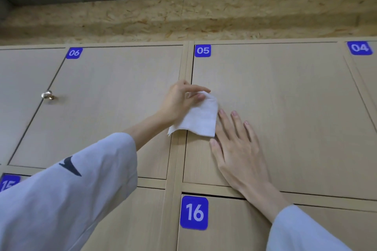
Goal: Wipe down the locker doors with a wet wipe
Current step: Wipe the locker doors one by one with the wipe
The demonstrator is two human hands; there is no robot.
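The left hand (179, 102) pinches the top corner of the wet wipe (199, 118) between thumb and fingertips, so the white sheet hangs against the left edge of the locker door marked 05 (285, 118) and over the frame strip (179, 149) between it and the door marked 06 (106, 112). The right hand (238, 149) lies flat on door 05 at about five o'clock from the wipe, fingers straight and spread, holding nothing, its index finger right beside the wipe's lower right corner.

Judging from this, the wiping is at an early or middle stage: the wipe is held by a corner, not pressed flat, as if being readied for a stroke on door 05. No door shows a clear wet streak or sheen, though the matte wood finish and soft light may simply hide it, so I cannot tell which doors are done. Doors 06, 04 (365, 71) at three o'clock, 16 (234, 230) at six o'clock and 15 (10, 182) at eight o'clock all appear to remain.

Doors 04 and 15 are cut off by the frame edges, the left sleeve (71, 189) covers most of 15, and only door 06 shows a knob (47, 95).
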